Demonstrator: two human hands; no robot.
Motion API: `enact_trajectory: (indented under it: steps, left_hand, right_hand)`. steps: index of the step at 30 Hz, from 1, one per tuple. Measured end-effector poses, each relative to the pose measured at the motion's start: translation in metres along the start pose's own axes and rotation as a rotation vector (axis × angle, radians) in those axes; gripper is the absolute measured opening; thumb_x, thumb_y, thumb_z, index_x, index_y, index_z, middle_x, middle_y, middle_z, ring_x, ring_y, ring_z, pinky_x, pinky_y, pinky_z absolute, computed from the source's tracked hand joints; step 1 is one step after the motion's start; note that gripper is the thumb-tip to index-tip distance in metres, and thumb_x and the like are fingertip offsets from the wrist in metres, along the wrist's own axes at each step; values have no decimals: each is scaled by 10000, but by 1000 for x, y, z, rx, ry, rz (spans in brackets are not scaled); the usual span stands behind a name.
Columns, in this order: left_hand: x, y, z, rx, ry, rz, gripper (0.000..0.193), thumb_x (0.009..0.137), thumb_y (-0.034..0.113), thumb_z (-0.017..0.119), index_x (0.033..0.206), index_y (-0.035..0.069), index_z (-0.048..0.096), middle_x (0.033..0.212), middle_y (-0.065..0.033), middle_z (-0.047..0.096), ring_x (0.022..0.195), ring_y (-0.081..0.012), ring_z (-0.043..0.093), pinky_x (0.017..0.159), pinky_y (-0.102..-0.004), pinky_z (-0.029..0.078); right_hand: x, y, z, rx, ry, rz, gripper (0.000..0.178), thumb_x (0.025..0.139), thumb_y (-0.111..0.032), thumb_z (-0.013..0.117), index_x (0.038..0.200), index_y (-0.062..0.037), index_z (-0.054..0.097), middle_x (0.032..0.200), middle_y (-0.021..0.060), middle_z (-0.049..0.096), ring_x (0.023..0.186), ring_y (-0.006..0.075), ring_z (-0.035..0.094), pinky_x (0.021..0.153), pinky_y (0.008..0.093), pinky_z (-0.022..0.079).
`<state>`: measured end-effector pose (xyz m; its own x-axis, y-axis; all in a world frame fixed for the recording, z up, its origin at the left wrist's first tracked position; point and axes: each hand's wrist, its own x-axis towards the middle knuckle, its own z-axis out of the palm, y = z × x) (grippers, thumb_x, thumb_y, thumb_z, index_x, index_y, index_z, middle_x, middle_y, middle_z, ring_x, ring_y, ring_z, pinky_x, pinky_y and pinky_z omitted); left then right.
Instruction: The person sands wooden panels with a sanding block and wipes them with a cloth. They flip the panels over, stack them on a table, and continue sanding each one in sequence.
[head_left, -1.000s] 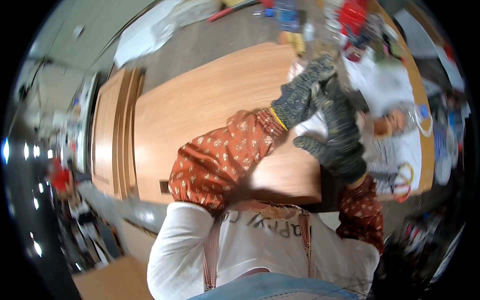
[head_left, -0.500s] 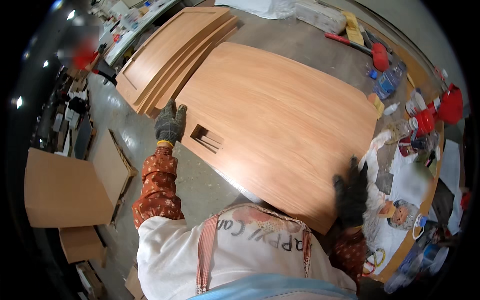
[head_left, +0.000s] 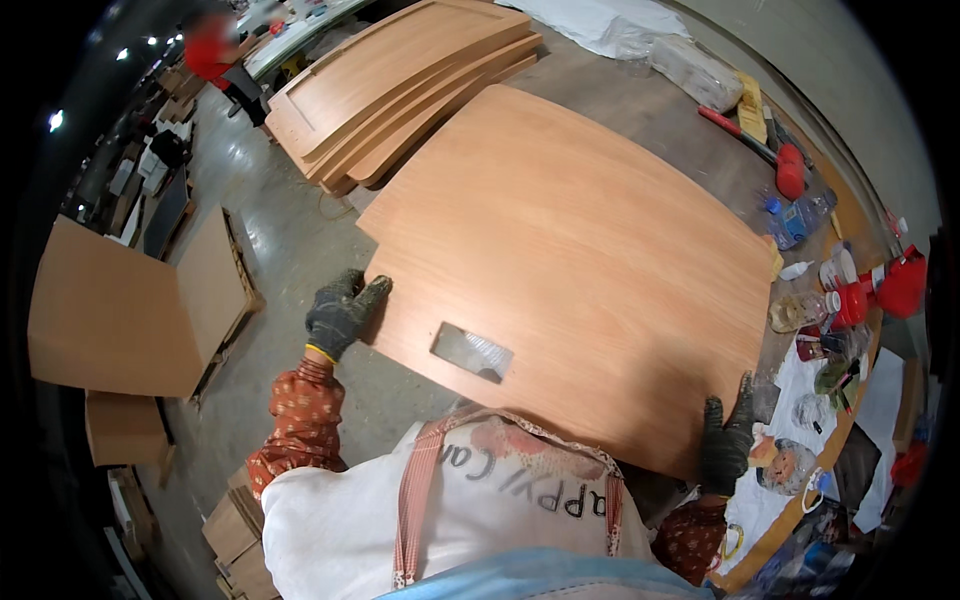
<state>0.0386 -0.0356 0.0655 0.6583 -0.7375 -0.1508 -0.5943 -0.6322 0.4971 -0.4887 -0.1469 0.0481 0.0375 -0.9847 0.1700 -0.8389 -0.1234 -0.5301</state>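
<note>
A large light-brown wooden door panel with a small rectangular cut-out near its near edge lies flat in front of me. My left hand, in a dark work glove, grips the panel's near left corner. My right hand, also gloved, grips the near right corner by the workbench. My orange patterned sleeves and white apron fill the lower middle of the view.
A stack of similar wooden panels lies beyond on the concrete floor. A cluttered workbench with bottles, red containers and white sheets runs along the right. Brown boards lean at the left. A person in red stands far back.
The panel has turned and shifted toward me; the cut-out now lies close to my body. Both hands moved with its near corners, and the view tilted down.
</note>
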Motion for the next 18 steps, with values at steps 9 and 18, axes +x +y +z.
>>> enact_trajectory:
  steps: [9, 18]
  left_hand:
    - [-2, -50, 14, -875, -315, -135, 480, 781, 280, 721, 1121, -40, 611, 1119, -106, 608, 1080, -181, 528, 967, -292, 384]
    - [3, -55, 20, -1028, -351, -152, 517, 769, 243, 728, 1178, -26, 560, 1112, -110, 614, 1006, -179, 582, 885, -300, 459]
  right_hand:
    - [19, 10, -8, -26, -91, -65, 620, 872, -198, 619, 1408, -44, 347, 1375, 181, 450, 1247, 314, 451, 1027, 360, 344]
    - [-8, 11, -21, 22, -145, -87, 657, 836, -259, 652, 1391, -36, 380, 1373, 162, 454, 1284, 309, 399, 1061, 375, 298]
